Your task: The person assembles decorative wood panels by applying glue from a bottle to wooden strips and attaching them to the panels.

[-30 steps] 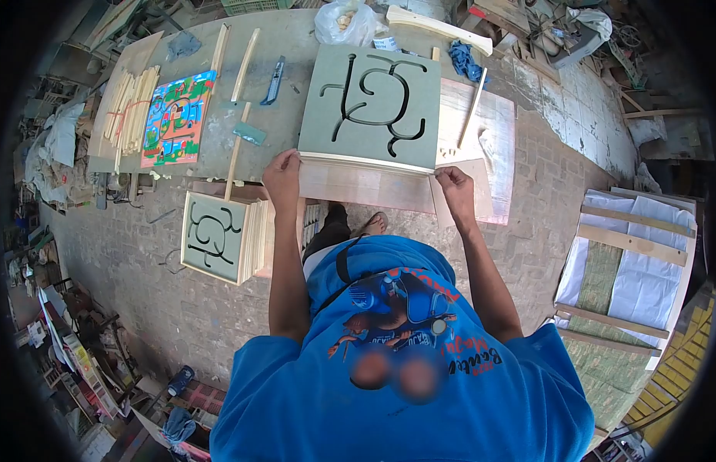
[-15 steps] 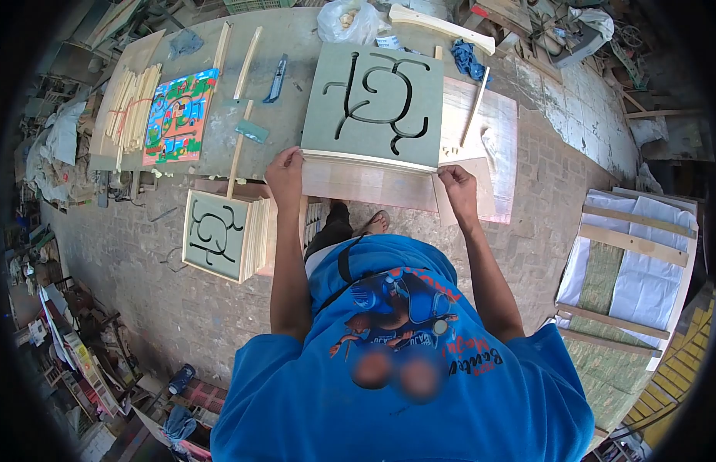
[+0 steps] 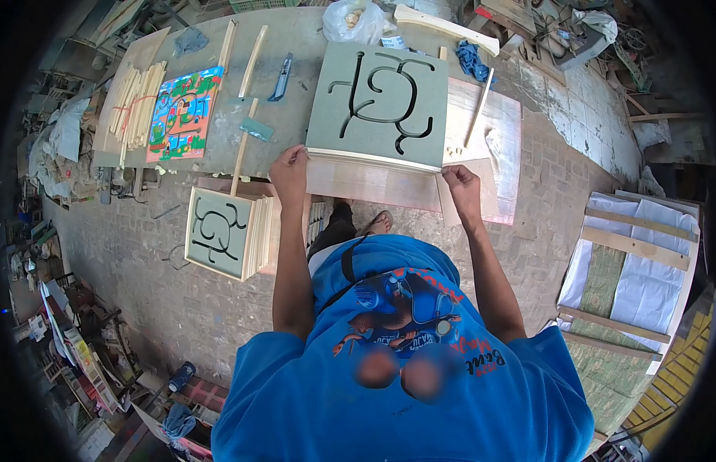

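A grey-green board [image 3: 358,137] with curved dark grooves lies on the worktable in front of me. Along its near edge runs a pale wooden strip [image 3: 373,159]. My left hand [image 3: 289,175] pinches the strip's left end between thumb and fingers, close to the board's corner. At the opposite corner, my right hand [image 3: 464,191] has its fingertips closed on the strip's right end. Below left stands a stack of similar framed boards [image 3: 217,232], the top one with the same kind of grooves.
On the worktable [image 3: 296,115] are a utility knife [image 3: 281,77], a colourful printed board [image 3: 185,114], bundled wood strips [image 3: 138,104], a green piece [image 3: 256,129] and a plastic bag [image 3: 350,21]. A blue cloth [image 3: 471,60] and a loose stick [image 3: 479,108] lie right of the grooved board.
The whole view has shifted slightly, so things sit a little further right. Both hands stay at the strip's two ends, and the strip remains along the board's near edge.
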The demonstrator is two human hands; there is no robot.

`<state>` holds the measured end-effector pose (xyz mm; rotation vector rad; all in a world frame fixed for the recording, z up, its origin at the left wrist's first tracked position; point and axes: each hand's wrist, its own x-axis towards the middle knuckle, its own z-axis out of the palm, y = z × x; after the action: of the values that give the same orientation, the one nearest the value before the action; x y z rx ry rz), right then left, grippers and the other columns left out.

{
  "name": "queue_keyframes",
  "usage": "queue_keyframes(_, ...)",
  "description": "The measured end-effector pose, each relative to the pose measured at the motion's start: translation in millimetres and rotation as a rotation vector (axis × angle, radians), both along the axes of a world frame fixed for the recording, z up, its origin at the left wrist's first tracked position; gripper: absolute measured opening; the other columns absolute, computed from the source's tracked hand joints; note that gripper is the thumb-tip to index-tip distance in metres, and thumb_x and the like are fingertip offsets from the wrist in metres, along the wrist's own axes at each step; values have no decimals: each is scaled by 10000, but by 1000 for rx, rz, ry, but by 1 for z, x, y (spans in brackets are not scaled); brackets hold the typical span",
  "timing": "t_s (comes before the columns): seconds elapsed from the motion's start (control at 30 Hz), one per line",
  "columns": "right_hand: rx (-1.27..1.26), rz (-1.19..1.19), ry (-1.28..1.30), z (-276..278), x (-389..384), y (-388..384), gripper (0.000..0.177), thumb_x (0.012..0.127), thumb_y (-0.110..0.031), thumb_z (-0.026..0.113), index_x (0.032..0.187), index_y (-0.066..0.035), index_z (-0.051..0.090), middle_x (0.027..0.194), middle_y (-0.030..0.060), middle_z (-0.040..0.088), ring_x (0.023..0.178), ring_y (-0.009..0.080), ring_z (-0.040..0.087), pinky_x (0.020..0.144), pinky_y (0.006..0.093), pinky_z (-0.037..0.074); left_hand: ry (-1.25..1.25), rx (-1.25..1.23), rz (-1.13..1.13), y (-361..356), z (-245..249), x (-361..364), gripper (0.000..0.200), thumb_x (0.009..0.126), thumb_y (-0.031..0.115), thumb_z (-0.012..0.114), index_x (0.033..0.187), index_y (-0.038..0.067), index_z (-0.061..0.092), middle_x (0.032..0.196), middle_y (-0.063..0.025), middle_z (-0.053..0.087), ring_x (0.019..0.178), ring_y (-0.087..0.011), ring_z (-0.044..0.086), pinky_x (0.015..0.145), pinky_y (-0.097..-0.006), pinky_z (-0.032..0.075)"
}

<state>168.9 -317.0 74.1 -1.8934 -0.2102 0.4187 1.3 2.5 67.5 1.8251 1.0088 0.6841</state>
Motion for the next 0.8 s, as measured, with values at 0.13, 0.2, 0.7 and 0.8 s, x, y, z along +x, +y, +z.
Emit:
queue_keyframes(0.13,2,-1,-17,2,-2,2,198,860,-110,624,881,80,677,744,58,659,686,82,542,636,247,445,1,22,6,-1,1,0,203,831,107,646,979,-13,718,879,-152,713,783,-218,687,747,-305,521)
queue_keyframes(0.2,-24,4,7,2,-2,1,175,871,-138,623,875,30,669,748,6,623,687,62,502,636,230,414,-28,29,6,-1,1,1,201,831,109,646,975,-9,720,875,-154,715,782,-219,689,747,-308,523)
queue_keyframes(0.7,-72,6,-24,1,0,1,223,865,-137,626,909,75,682,780,78,679,716,96,570,674,255,466,-40,-60,26,-4,9,1,234,834,153,662,988,-13,720,829,-112,723,770,-155,673,734,-281,508)
queue_keyframes(0.8,-75,15,-25,6,-1,2,225,867,-138,625,912,74,681,791,80,681,724,102,579,684,256,468,-6,-29,27,-3,9,0,231,832,146,656,987,-12,722,815,-111,724,757,-155,673,734,-281,508)
